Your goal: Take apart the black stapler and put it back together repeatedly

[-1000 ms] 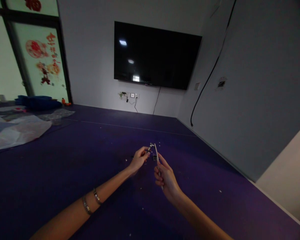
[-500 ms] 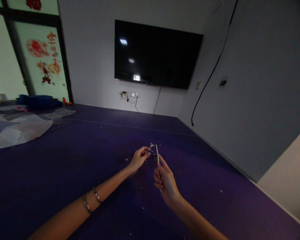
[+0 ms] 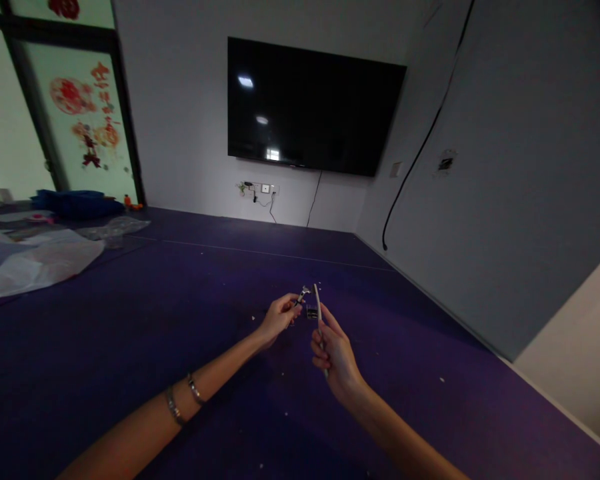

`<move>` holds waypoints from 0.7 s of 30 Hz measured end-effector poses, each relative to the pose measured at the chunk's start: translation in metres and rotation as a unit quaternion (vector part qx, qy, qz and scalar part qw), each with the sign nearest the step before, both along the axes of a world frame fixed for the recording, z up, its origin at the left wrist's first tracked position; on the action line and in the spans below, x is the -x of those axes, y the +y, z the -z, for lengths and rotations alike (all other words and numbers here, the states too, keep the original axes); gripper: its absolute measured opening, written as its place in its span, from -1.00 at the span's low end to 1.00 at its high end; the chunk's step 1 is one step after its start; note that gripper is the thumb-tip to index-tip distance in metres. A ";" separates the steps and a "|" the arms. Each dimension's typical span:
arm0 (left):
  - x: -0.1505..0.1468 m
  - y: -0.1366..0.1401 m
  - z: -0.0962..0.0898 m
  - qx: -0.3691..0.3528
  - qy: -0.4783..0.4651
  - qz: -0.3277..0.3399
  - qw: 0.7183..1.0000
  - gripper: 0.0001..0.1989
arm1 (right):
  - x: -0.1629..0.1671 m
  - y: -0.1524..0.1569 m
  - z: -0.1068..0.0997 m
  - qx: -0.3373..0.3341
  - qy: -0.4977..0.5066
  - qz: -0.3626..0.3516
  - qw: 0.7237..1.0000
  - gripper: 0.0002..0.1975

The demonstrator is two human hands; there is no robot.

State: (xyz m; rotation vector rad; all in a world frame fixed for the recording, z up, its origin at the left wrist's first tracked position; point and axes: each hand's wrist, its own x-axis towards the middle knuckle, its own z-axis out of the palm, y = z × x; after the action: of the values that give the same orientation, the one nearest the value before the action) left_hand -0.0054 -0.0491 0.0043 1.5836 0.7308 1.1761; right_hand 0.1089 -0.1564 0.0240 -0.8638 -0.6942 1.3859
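Note:
My left hand [image 3: 279,316] is closed round the handle of a razor [image 3: 301,296], whose silvery head points up and to the right. A toothbrush [image 3: 318,303] with a pale handle stands nearly upright in my right hand [image 3: 334,352], its bristle end close beside the razor's head. Whether the bristles touch the razor I cannot tell. Just below and between them, a small dark and clear object [image 3: 311,312] lies on the purple surface [image 3: 220,407]; its kind is too small to make out.
White scraps dot the purple surface. At the left lie clear plastic sheets [image 3: 45,263] and a blue cloth-like heap [image 3: 77,203]. A television [image 3: 315,107] hangs on the far wall above sockets [image 3: 265,189]. A black cable [image 3: 420,153] hangs down the right wall.
My right hand and the toothbrush have shifted slightly to the right, a little away from the razor head. My left hand holds the razor almost where it was.

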 end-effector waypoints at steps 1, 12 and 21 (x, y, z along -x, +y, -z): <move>-0.001 0.000 0.001 -0.005 0.003 0.008 1.000 -0.76 | 0.000 0.001 -0.001 -0.002 0.001 0.003 1.000 -0.38; -0.001 0.002 0.005 -0.028 0.014 -0.001 1.000 -0.75 | 0.001 -0.005 0.001 -0.003 0.010 0.017 1.000 -0.40; -0.001 -0.004 0.000 -0.019 0.012 -0.002 1.000 -0.77 | 0.005 -0.013 0.006 0.007 0.002 0.029 1.000 -0.38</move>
State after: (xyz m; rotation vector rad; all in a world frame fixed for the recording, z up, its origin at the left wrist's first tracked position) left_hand -0.0045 -0.0535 0.0040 1.6312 0.7327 1.1816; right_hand 0.1034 -0.1691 0.0179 -0.8846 -0.6531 1.3419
